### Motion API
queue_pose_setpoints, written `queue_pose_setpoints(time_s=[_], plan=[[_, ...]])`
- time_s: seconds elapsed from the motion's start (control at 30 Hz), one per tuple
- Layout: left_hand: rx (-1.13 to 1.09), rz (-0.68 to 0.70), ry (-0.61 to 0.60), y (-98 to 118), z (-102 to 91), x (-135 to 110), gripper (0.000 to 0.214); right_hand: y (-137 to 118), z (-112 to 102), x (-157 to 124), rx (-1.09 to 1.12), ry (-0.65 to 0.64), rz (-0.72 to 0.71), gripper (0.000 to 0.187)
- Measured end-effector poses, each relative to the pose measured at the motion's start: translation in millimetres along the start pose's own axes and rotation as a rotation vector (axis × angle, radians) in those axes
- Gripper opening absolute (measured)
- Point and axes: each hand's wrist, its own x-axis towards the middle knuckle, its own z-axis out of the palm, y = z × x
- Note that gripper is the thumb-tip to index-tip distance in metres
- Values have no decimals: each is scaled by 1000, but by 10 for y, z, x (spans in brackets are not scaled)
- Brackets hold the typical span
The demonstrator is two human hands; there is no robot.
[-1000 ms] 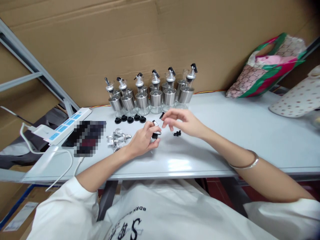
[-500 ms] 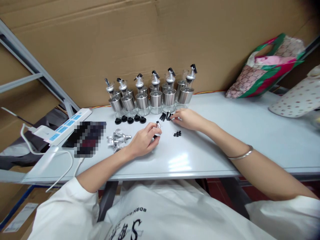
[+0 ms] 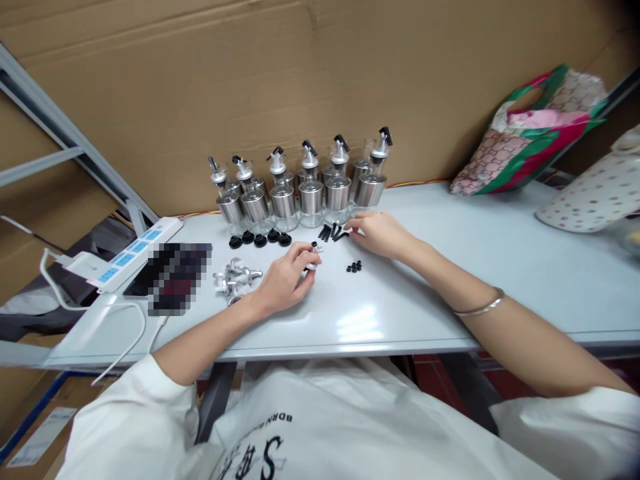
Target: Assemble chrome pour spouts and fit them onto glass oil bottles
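Note:
In my left hand is a silver pourer spout with a black part at its top; fingers and thumb close around it and hide much of its body. My right hand reaches to several small black levers. Its fingertips pinch the end of one black lever, which lies at a slant beside the others. Just nearer to me lie several tiny black plugs. Left of my left hand is a pile of silver spout parts, and several round black stoppers lie behind it.
Steel-and-glass bottles with pourers line the back of the white table. On the left are a power strip, white cable and a blurred-out dark object. A patterned bag and dotted white item stand right.
My right fingertips have shifted slightly, and one black lever now lies at a new angle under them. The spout in my left hand is turned a little, showing more of its top.

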Motion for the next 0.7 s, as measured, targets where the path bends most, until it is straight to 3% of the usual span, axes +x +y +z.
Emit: queue_pose_setpoints(time_s=[0.23, 0.47, 0.57, 0.7], plan=[[6, -35, -9, 13, 7, -4, 16, 13, 39, 5, 38, -33, -19, 20], [-49, -104, 72, 24, -8, 23, 9, -66, -9, -19, 50, -3, 27, 11], [-104, -99, 61, 15, -17, 15, 8, -95, -32, -24, 157, 32, 38, 10], [-195, -157, 55, 12, -20, -14, 6, -175, -70, -34, 484, 155, -79, 8]])
